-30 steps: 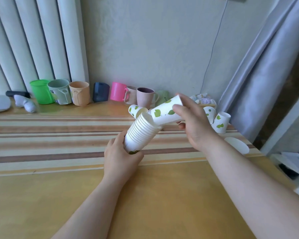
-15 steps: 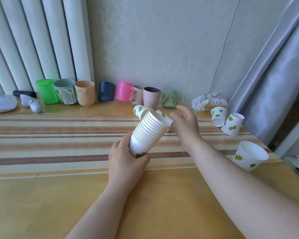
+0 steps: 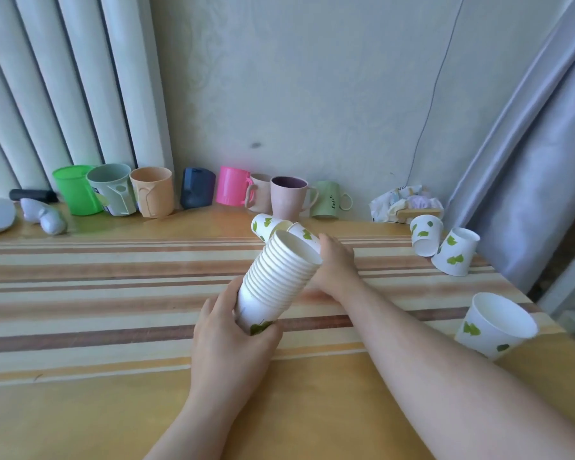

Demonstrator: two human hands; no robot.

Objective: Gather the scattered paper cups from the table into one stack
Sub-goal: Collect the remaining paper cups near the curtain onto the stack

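A wooden table (image 3: pixel 80 410) with a striped cloth (image 3: pixel 80 293) is standing against a pale wall, and a row of mugs (image 3: pixel 193 194) is lining its far edge. The left hand (image 3: pixel 228 343) is gripping the bottom of the stack (image 3: pixel 279 280), fingers curled around it, and the stack is tilting up and to the right above the cloth. Just beyond the stack's mouth, two cups (image 3: pixel 273 227) are lying on the cloth. The right hand (image 3: pixel 336 267) is reaching beside the stack's rim toward them; its fingers are hidden, so I cannot tell its grip. Well to the right of the hands, three more cups (image 3: pixel 452 250) are resting near the table edge.
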